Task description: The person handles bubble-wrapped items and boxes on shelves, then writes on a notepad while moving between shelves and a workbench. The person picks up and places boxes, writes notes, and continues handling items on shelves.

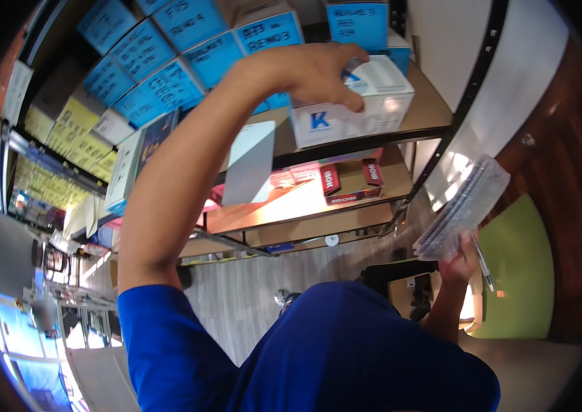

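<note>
While the left hand (315,75) spreads over the white box (352,120) at upper centre, apparently steadying it, I cannot tell whether it grips. The box sits directly under that palm, near the shelf (434,106) edge. At right, the right hand (462,261) grasps bubble wrap (466,206) and a pen (484,264) together, presumably freeing the other. Blue-fronted boxes (215,58) stack upper left, likely for readable labels.
</note>
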